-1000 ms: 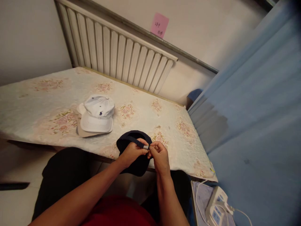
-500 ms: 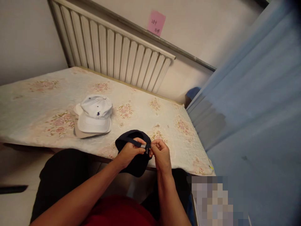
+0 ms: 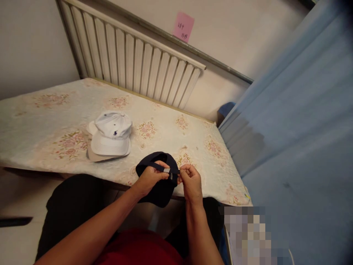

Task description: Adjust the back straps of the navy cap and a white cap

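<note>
A dark navy baseball cap (image 3: 161,193) is held at the near edge of the table, its back strap and opening turned up toward me. My left hand (image 3: 150,179) pinches the strap beside its silver buckle (image 3: 166,170), with the fingers partly inside the cap's opening. Between the thumb and fingers of my right hand (image 3: 191,183) is the free end of the strap (image 3: 174,171), drawn out to the right of the buckle. A small metal eyelet or clasp (image 3: 171,176) shows just below the strap.
To the left, a stack of caps with a white cap (image 3: 111,130) on top lies on the floral tablecloth (image 3: 165,136). Behind the table stands a white radiator (image 3: 138,55). A blue curtain (image 3: 289,140) hangs along the right side. A blurred patch covers the lower right.
My right hand has moved slightly right with the strap end, so more strap shows past the buckle. My left hand and the buckle have shifted a little left.
</note>
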